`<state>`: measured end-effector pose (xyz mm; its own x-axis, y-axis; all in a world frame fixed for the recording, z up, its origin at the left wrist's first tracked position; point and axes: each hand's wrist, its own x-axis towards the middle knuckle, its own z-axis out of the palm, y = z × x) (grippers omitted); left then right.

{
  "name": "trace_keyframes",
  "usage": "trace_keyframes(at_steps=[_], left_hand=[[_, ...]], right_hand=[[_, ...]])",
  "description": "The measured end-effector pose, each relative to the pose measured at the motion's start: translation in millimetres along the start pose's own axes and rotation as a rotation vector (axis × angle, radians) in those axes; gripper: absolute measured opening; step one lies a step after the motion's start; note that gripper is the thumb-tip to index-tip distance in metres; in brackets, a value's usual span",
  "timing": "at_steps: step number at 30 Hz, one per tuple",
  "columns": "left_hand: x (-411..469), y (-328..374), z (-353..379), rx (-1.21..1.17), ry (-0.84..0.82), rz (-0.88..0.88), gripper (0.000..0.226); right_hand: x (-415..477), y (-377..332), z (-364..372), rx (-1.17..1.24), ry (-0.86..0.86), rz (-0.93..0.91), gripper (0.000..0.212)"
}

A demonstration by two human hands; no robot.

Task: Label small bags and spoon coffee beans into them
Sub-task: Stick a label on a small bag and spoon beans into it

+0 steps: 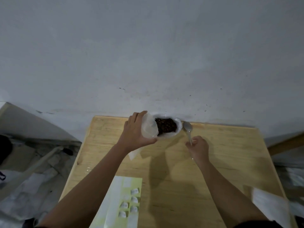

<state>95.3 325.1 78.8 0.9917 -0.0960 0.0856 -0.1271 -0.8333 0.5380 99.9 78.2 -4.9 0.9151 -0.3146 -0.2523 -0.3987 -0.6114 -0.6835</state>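
My left hand [134, 131] wraps a limp, featherlight small bag [148, 129], best steadied near its mouth | right hand [199, 147] pinches the rigid spoon [188, 126] by its handle | coffee beans [166, 127] loose, likely to spill

Counter [205, 162]: pale wood, far edge against grey wall. Far centre: open plastic bag of coffee beans [166, 127]. Near edge, left of centre: green-and-white label sheet [121, 203], several white labels on it. Near right edge: flat white item [269, 203], blurred.

free: table [222, 153] centre | blocked: label sheet [121, 203] near-left, wall [148, 63] behind
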Motion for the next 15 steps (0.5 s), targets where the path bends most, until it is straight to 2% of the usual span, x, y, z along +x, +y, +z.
trace_keyframes(at_steps=[5,9,15], left_hand=[[0.9,-11.2,4.2,0.007,-0.047,0.010,0.111],[1.7,-11.3,9.5,-0.003,-0.087,0.017,0.113],[3.2,-5.7,11.6,-0.015,-0.112,0.025,0.114]], right_hand=[[10.2,14.8,12.7,-0.097,0.024,-0.044,0.008],[11.0,13.5,14.0,-0.201,0.023,-0.055,0.013],[-0.4,13.9,-9.9,-0.023,0.238,0.012,0.014]])
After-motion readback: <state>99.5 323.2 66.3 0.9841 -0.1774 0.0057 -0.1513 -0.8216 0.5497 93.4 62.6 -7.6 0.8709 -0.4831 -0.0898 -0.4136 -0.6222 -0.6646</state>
